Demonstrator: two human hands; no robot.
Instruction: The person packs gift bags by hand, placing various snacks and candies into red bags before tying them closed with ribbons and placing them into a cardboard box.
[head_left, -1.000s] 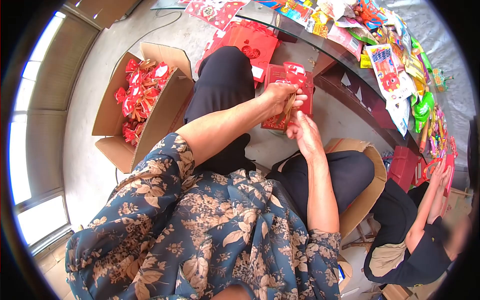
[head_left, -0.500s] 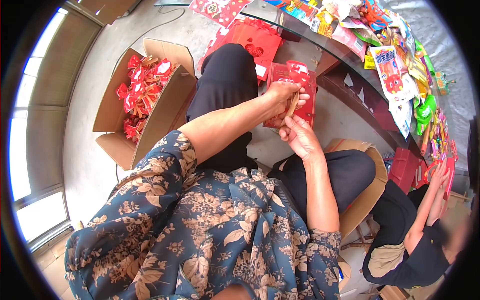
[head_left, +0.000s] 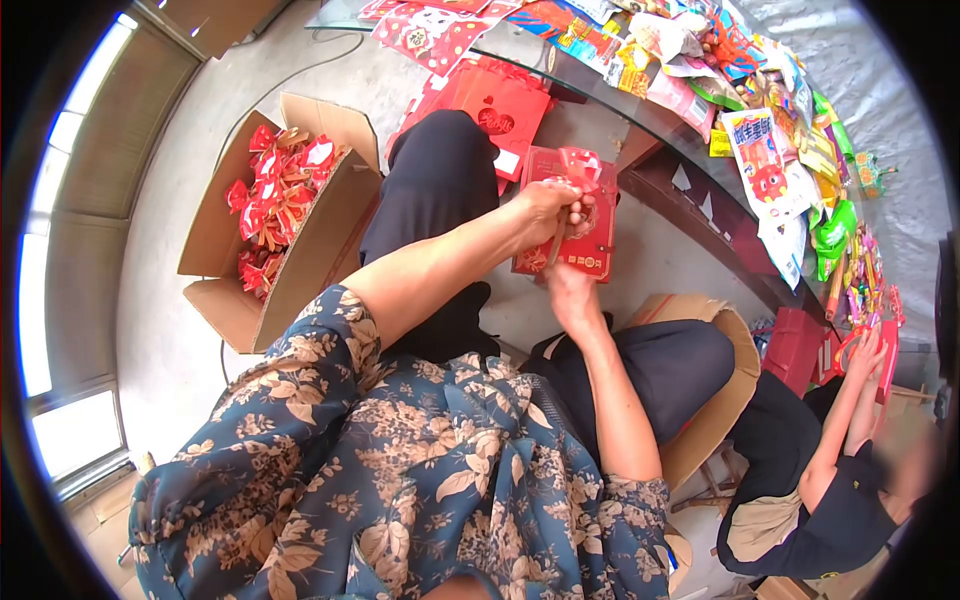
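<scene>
My left hand (head_left: 552, 205) is closed around the gathered neck of a small red candy pouch (head_left: 581, 163), whose shiny top sticks up past the fingers. A tan ribbon (head_left: 558, 243) runs down from that fist. My right hand (head_left: 575, 296), just below and nearer my body, is closed on the lower end of the ribbon; its fingertips are partly hidden. Behind both hands lies a red gift box (head_left: 597, 262) with gold print, partly covered by them.
An open cardboard box (head_left: 310, 240) at left holds several red ribboned pouches (head_left: 282, 180). Red gift bags (head_left: 500, 115) stand ahead, beside a glass table (head_left: 640, 105) heaped with snack packets (head_left: 765, 170). Another cardboard box (head_left: 735, 390) sits by my right knee. A co-worker (head_left: 820, 490) sits at right.
My right hand has drawn down and toward me, its fingers curling shut, and the ribbon is pulled more upright. My left hand keeps its hold on the pouch. The view has shifted slightly.
</scene>
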